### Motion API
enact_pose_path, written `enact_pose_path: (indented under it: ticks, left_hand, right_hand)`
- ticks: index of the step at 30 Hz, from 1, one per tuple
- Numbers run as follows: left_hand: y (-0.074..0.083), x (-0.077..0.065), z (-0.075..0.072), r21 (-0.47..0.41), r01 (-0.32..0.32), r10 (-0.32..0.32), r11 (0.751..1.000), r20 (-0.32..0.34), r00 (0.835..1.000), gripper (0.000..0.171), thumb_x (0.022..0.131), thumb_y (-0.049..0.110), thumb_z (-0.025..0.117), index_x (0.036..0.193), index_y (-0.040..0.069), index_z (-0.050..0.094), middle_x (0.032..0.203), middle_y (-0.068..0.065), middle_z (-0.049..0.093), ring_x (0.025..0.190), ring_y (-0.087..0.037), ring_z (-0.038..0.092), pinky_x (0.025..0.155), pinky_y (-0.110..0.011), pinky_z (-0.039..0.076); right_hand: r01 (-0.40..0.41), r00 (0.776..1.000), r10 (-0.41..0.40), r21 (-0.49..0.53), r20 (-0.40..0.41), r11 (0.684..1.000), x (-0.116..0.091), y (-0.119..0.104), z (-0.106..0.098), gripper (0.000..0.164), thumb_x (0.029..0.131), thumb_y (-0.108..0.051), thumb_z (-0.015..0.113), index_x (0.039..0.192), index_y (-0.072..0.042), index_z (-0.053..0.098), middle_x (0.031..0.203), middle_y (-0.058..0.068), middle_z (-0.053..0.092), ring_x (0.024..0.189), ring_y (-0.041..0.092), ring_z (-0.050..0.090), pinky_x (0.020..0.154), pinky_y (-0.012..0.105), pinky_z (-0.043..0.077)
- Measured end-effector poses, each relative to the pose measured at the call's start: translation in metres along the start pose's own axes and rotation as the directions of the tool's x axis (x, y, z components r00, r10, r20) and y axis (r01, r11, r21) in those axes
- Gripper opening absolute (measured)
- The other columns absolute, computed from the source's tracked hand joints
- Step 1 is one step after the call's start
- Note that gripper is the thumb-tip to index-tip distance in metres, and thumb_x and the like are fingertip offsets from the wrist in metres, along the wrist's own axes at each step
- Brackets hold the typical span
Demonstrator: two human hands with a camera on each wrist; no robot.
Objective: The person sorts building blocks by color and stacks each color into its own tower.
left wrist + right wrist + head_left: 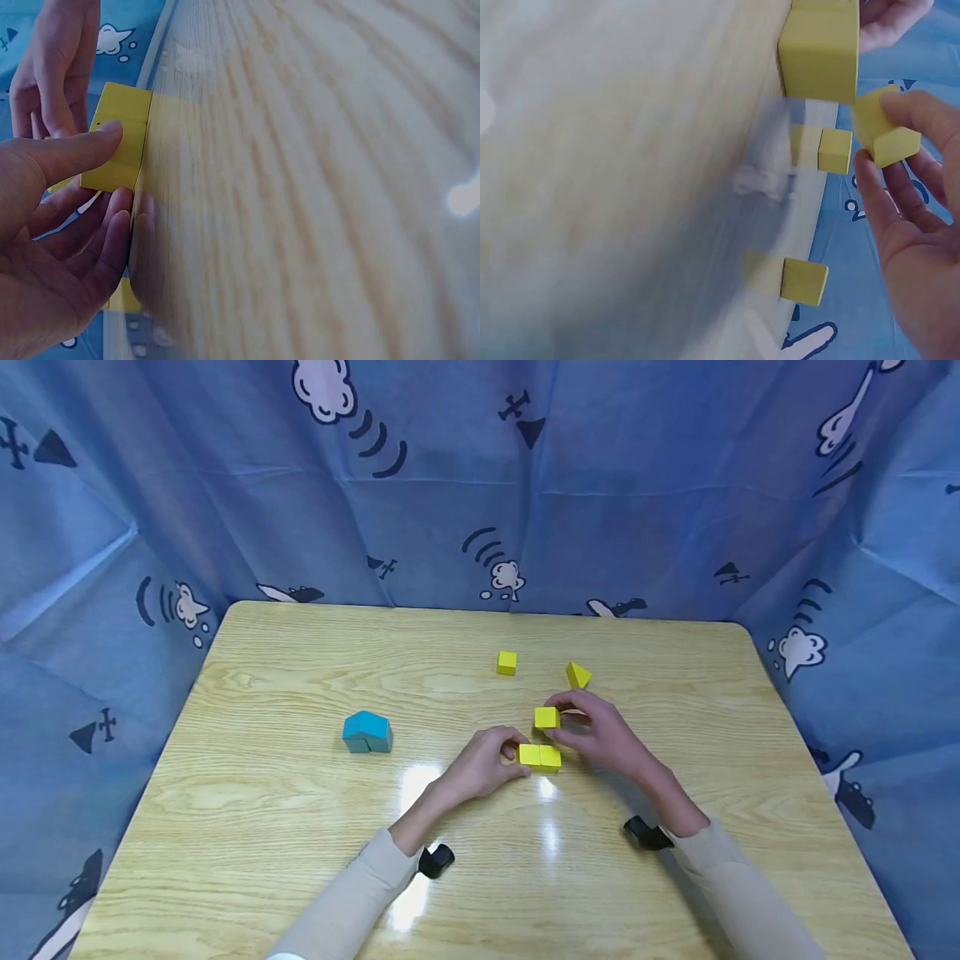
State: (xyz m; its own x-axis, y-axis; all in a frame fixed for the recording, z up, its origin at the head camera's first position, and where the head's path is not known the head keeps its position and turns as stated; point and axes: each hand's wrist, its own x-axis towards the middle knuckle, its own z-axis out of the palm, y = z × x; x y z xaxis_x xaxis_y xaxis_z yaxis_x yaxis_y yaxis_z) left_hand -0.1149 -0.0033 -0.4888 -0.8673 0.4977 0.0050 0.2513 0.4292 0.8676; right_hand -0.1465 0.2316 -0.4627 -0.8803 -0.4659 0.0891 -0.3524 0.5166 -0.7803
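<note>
Two yellow cubes (540, 757) sit side by side on the table, touching. My left hand (482, 766) pinches the left end of this pair, thumb on the near side and fingers on the far side; in the left wrist view the thumb presses on the yellow face (127, 142). Another yellow cube (547, 718) is pinched between the thumb and fingers of my right hand (596, 731), just behind the pair. The right wrist view shows this held cube (885, 127) clear of the table, beside the larger-looking pair (821, 64).
Farther back on the table (262, 810) stand a loose yellow cube (507, 662) and a yellow triangular block (577, 675). A group of blue blocks (367, 732) with a peaked outline stands to the left. A blue patterned curtain (450, 485) hangs behind the table and on both sides.
</note>
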Motion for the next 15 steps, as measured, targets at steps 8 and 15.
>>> enact_pose_path:
  ticks: [8, 15]
  left_hand:
    - [-0.001, 0.0, 0.0, -0.008, 0.005, -0.005, 1.0, 0.001, 1.0, 0.032, 0.086, 0.007, 0.085, 0.114, 0.0, 0.071, 0.1, -0.006, 0.068, 0.09, -0.02, 0.063, 0.077, -0.023, 0.05]
    - [-0.002, 0.001, 0.001, 0.004, -0.013, 0.013, 1.0, 0.003, 1.0, 0.031, 0.086, 0.008, 0.085, 0.112, -0.001, 0.07, 0.099, -0.007, 0.068, 0.09, -0.021, 0.063, 0.077, -0.023, 0.049]
  right_hand:
    - [0.011, 1.0, -0.015, 0.202, 0.019, 0.979, -0.014, -0.005, 0.01, 0.035, 0.09, -0.003, 0.079, 0.121, -0.003, 0.065, 0.12, 0.011, 0.065, 0.114, 0.028, 0.065, 0.099, 0.043, 0.054]
    - [0.006, 0.999, -0.011, 0.174, 0.03, 0.985, -0.02, -0.006, 0.02, 0.035, 0.088, -0.009, 0.083, 0.119, -0.013, 0.068, 0.115, 0.002, 0.068, 0.109, 0.021, 0.068, 0.102, 0.048, 0.051]
